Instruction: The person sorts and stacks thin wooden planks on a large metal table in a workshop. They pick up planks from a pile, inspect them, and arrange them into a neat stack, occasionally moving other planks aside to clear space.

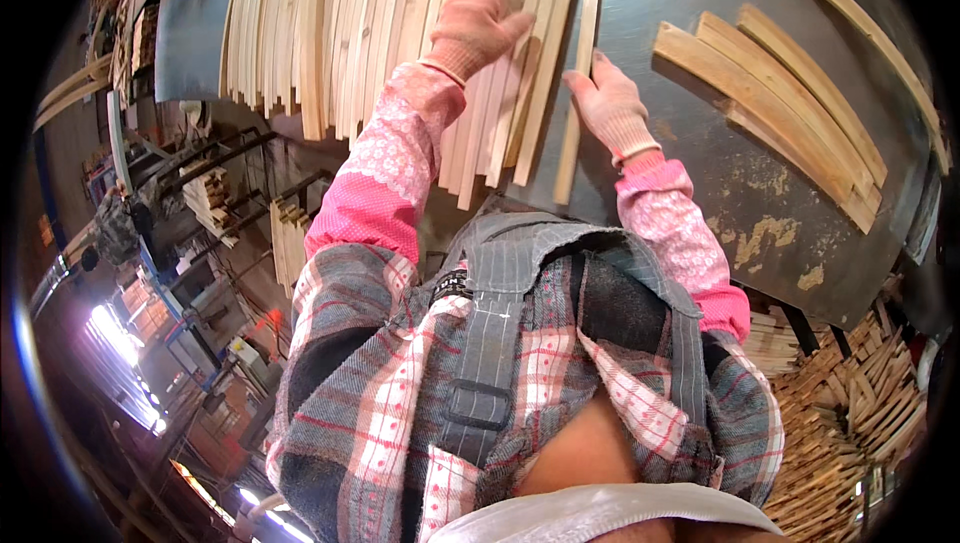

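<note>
Both of my hands wear pinkish work gloves with ribbed cuffs. My left hand [480, 23] lies palm down over a row of pale wooden strips [380, 23], thumb spread away from the fingers. Just right of that row, one separate wooden strip [586, 13] lies lengthwise, its near end toward my body. My right hand [612, 108] is at this strip, thumb across it and fingers along its right side; the fingertips are partly hidden.
The dark metal table [690, 143] has a worn patch near its right front edge. Several thicker wooden pieces [790, 103] lie at the right, with a long curved-looking one [870, 38] beyond. Below right is a heap of wood offcuts [850, 413]; stacked wood [210, 203] stands at left.
</note>
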### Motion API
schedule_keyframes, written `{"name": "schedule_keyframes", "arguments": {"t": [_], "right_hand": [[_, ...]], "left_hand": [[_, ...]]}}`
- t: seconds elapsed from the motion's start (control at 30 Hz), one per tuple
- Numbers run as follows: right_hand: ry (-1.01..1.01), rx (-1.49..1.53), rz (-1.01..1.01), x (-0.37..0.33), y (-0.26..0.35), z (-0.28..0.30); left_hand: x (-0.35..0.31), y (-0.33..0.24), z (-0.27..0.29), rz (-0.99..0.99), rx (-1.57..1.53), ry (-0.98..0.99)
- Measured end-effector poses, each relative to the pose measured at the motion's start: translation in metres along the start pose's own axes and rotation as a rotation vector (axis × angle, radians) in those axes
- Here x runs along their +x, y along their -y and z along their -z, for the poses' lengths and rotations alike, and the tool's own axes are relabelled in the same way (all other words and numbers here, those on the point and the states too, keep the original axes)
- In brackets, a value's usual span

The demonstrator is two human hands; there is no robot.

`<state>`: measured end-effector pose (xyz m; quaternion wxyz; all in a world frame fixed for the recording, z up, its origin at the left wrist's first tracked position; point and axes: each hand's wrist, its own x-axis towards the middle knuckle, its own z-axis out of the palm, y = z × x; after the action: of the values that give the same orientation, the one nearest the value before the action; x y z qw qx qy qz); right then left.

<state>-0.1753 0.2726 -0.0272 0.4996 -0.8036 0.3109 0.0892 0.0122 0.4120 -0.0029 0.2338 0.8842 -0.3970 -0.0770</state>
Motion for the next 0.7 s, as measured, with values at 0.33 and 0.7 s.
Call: {"name": "schedule_keyframes", "arguments": {"t": [0.33, 0.7], "right_hand": [[-0.09, -0.146, -0.35, 0.025, 0.049, -0.035], [-0.154, 0.174, -0.226, 0.022, -0.006, -0.032]], "left_hand": [[-0.119, 0.01, 0.052, 0.2, -0.436, -0.092], [-0.104, -0.053, 0.014, 0.115, 0.052, 0.544]]}}
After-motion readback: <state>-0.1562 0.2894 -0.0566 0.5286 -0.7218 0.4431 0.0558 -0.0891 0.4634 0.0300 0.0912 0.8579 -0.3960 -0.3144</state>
